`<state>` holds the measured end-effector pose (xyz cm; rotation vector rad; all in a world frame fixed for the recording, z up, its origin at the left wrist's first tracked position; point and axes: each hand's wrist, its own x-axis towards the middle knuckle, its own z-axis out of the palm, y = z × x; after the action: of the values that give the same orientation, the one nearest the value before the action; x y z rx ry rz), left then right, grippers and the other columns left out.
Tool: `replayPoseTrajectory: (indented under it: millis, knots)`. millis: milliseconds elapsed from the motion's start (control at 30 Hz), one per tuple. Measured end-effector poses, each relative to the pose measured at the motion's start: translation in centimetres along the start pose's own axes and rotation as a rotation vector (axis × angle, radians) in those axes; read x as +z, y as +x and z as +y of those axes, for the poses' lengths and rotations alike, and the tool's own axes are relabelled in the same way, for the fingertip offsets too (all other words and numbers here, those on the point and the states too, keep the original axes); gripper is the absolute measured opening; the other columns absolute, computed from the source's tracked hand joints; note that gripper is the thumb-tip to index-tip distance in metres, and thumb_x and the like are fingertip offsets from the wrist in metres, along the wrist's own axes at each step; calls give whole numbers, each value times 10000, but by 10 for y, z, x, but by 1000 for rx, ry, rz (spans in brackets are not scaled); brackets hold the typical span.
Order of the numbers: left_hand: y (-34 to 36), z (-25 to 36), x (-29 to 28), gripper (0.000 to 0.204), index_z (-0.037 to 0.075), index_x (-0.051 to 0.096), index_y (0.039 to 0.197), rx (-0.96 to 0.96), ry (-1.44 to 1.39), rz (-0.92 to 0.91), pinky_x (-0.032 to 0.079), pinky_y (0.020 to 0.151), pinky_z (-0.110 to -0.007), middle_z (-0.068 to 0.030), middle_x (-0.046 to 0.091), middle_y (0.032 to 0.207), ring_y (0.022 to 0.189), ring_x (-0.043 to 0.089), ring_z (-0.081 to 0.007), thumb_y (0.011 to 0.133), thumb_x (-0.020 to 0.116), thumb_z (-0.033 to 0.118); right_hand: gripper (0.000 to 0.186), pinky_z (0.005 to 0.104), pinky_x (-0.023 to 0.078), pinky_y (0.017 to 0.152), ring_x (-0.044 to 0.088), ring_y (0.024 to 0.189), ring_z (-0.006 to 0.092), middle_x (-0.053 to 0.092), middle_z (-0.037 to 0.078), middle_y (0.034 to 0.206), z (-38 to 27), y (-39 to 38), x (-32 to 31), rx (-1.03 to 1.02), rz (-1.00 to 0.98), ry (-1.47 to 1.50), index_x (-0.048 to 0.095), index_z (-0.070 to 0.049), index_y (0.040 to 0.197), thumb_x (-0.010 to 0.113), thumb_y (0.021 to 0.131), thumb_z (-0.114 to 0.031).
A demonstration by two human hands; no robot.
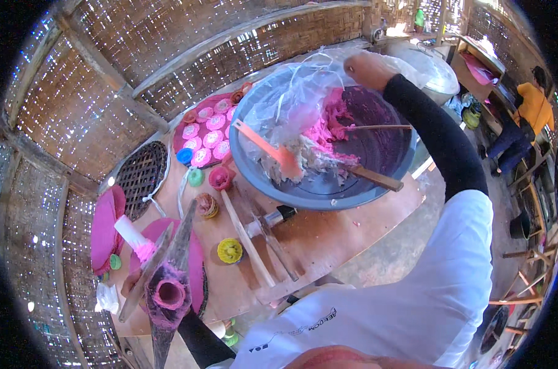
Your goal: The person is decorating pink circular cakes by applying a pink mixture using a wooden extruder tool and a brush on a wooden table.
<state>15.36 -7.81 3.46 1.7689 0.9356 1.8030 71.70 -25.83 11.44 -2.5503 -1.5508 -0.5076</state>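
Between seven and eight o'clock, the left hand is mostly hidden behind a wooden-handled press; I cannot tell how far its fingers close. Sticky bright pink coats the press's hollow barrel. Around one o'clock, a grey-blue basin contains clear plastic sheeting and ragged pink dough; the right hand curls closed on the sheeting.

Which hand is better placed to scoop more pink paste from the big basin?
Probably the right hand: it is at the far side of the basin, near the pink paste. The left hand, partly hidden, holds the pink-smeared tool, away from the basin.
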Motion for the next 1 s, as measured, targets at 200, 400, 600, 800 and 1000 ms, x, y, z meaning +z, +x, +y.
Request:
replayPoseTrajectory:
  millis: [200, 400, 600, 800, 1000]
  knots:
    - [-6, 7, 5, 325, 26, 441, 949, 5, 9, 19, 466, 722, -275, -76, 494, 863, 780, 531, -177, 686, 630, 52, 154, 423, 478, 642, 594, 735, 356, 600, 213, 754, 2, 63, 29, -13, -14, -70, 612, 24, 710, 489, 671, -60]
    - [-13, 10, -6, 329, 29, 439, 947, -4, 41, 46, 465, 719, -275, -73, 491, 861, 778, 529, -173, 684, 636, 51, 172, 407, 485, 653, 601, 741, 337, 605, 207, 768, 4, 90, 67, -26, -29, -128, 617, 26, 717, 477, 687, -70]
    - [-19, 14, -14, 334, 33, 437, 945, -13, 63, 71, 463, 717, -275, -71, 487, 859, 777, 528, -170, 681, 641, 50, 195, 408, 487, 670, 603, 762, 326, 610, 188, 827, 1, 99, 76, 7, -65, -184, 621, -10, 771, 446, 751, -92]
    - [-22, 15, -17, 339, 36, 434, 943, -21, 53, 65, 462, 714, -275, -69, 484, 857, 776, 526, -166, 679, 646, 48, 196, 416, 482, 651, 602, 750, 318, 613, 157, 741, 6, 97, 77, -195, 85, -293, 617, -29, 768, 443, 759, -119]
    - [-22, 13, -19, 343, 39, 432, 940, -16, 27, 49, 461, 711, -275, -67, 481, 855, 775, 524, -162, 676, 651, 47, 135, 332, 469, 552, 585, 591, 240, 591, 101, 627, -9, 110, 29, -271, 152, 404, 591, -58, 747, 575, 703, -185]
